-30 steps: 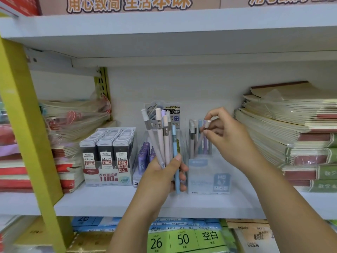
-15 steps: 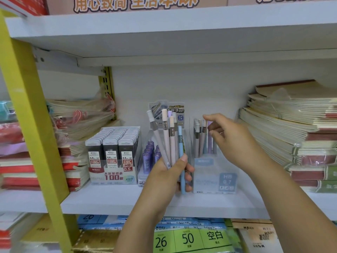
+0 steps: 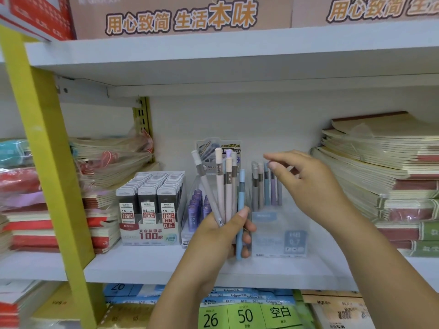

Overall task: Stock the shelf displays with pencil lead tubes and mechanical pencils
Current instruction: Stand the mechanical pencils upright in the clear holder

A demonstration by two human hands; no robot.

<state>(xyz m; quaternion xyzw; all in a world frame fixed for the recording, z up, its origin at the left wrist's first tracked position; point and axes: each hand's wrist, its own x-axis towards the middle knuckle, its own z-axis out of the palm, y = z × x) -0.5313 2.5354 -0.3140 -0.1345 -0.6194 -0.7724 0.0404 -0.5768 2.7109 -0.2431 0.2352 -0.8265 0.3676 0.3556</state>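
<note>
While the left hand [image 3: 221,236] grips a bundle of mechanical pencils [image 3: 225,186] closest to me, fingers and thumb wrapped round their lower halves, the pencils stand nearly upright and fan slightly at the caps. The blue pencil [image 3: 241,198] sits lowest, on the side facing the other hand. A little further in, the right hand [image 3: 308,186] hovers with its fingers loosely extended. I see nothing between its fingertips [image 3: 269,157], though they are blurred. The bundle lies left of and slightly below those fingertips. Directly beneath them is the clear display holder [image 3: 280,233], where the standing pencils [image 3: 266,186] point straight up. I'd judge the right hand is the nearer one to the holder, so it is the one to draw a pencil from the bundle and lower it end-first. Beyond the gripping fingers, on the shelf [image 3: 142,264], are purple lead tubes [image 3: 196,210] and a box of dark lead tubes [image 3: 149,200]. Stacked notebooks [image 3: 380,162] lie past the right wrist.
</note>
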